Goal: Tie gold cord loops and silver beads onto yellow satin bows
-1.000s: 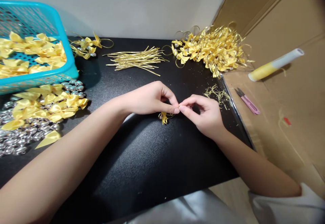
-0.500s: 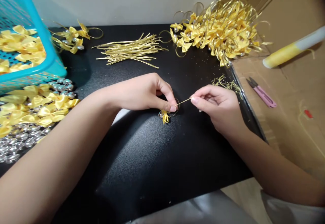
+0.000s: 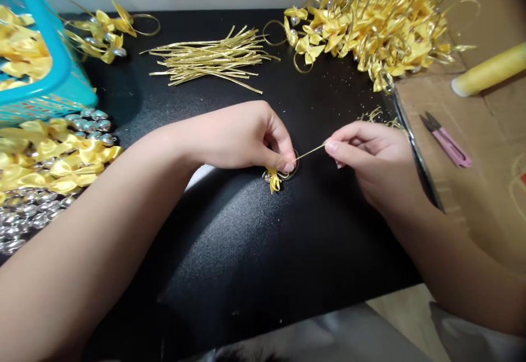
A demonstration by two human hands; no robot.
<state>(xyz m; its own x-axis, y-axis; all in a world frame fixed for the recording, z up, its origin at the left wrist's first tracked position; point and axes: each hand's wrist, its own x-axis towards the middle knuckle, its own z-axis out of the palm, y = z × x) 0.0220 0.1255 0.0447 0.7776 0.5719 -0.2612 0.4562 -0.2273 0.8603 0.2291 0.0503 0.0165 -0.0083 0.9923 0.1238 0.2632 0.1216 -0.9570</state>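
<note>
Low over the black table (image 3: 255, 274), my left hand (image 3: 263, 137) pinches a gold cord between thumb and forefinger. Below those fingertips hangs a small yellow ribbon bow (image 3: 275, 181) with a silver bead (image 3: 266, 176) beside it, and a loop of the cord curves around to the right. My right hand (image 3: 365, 145) is closed on the far end of the gold cord (image 3: 311, 152), which runs taut and slightly upward between the two hands. The knot or crossing point lies hidden under my left fingertips.
Cut gold cords (image 3: 213, 58) lie at the back. Behind my right hand rises a heap of finished yellow bow loops (image 3: 382, 28). Pink thread snips (image 3: 447, 140) rest on cardboard at the right. Leftward are a turquoise basket (image 3: 61, 77), loose yellow bows (image 3: 61, 165) and silver beads (image 3: 33, 214).
The gap between my hands has widened a little, my right hand drawing its cord end rightward. The whole view has shifted slightly. Both pinches hold as before.
</note>
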